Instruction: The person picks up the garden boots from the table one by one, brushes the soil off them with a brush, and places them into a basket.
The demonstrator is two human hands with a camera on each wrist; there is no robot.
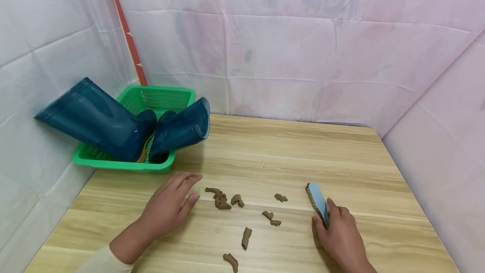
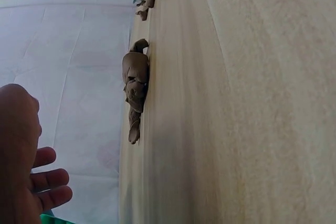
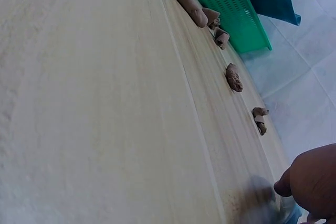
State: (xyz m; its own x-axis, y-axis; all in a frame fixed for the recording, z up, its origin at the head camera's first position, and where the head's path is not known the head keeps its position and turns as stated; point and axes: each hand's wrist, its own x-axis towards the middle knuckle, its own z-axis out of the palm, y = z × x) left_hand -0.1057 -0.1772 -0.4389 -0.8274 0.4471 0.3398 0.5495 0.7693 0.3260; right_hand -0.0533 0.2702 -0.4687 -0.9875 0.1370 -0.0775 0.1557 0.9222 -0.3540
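In the head view my right hand (image 1: 341, 233) grips a scrubbing brush with a light blue back (image 1: 317, 197) and pale bristles, low at the right. The fingers wrap its near end; in the right wrist view the hand (image 3: 315, 182) hides most of it. My left hand (image 1: 172, 205) holds nothing and hovers left of a cluster of brown clay-like pieces (image 1: 221, 200), thumb and fingers apart. Beside that cluster is a curved piece (image 1: 237, 200). Other brown bits (image 1: 281, 197) lie between the hands, with a rolled one (image 1: 246, 238) and a bent one (image 1: 230, 261) closer to me.
At the back left of the wooden table (image 1: 303, 151) stands a green plastic basket (image 1: 121, 165). Two dark blue rubber boots lean in it, one (image 1: 102, 117) over its left side, the other (image 1: 182, 127) over its right. White sheeting (image 1: 280, 54) encloses the table's back and sides.
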